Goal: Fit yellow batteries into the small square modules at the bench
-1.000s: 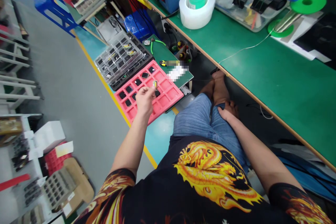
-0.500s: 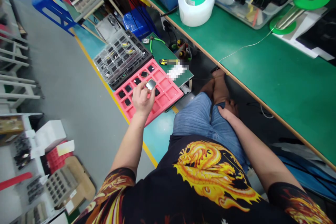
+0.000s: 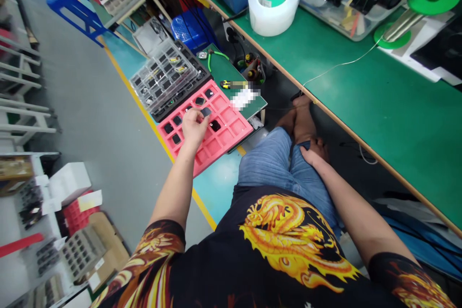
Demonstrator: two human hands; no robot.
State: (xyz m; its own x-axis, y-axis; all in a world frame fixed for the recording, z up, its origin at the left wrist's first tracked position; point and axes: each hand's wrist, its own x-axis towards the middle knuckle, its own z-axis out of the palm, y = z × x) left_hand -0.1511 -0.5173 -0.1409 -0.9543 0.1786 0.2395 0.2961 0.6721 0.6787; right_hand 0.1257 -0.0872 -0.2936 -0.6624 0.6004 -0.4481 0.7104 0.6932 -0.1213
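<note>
My left hand (image 3: 195, 127) is over the pink tray (image 3: 231, 137), its thumb and fingers pinching a small rounded-square glossy piece (image 3: 205, 112) that looks like a smartwatch face. The tray has square compartments. Several similar black pieces lie in them, among them one (image 3: 215, 125) just right of the held piece and one (image 3: 176, 139) to the left of my hand. My fingers partly cover another piece behind them. On my jeans-covered leg, near the knee, rests my right hand (image 3: 316, 150), fingers laid flat, holding nothing.
Beyond the pink tray are stacked clear trays (image 3: 164, 74) of parts, green-handled pliers (image 3: 216, 56) and a yellow-black cutter (image 3: 231, 84). The green workbench (image 3: 361, 86) on my right holds a white tape roll (image 3: 272, 14) and a solder spool (image 3: 404, 24). A blue stool (image 3: 74, 7) stands far left.
My left hand has lowered slightly toward the tray and shifted a little left. The held piece has tilted, from bright and reflective to dark. My right hand has stayed on the leg.
</note>
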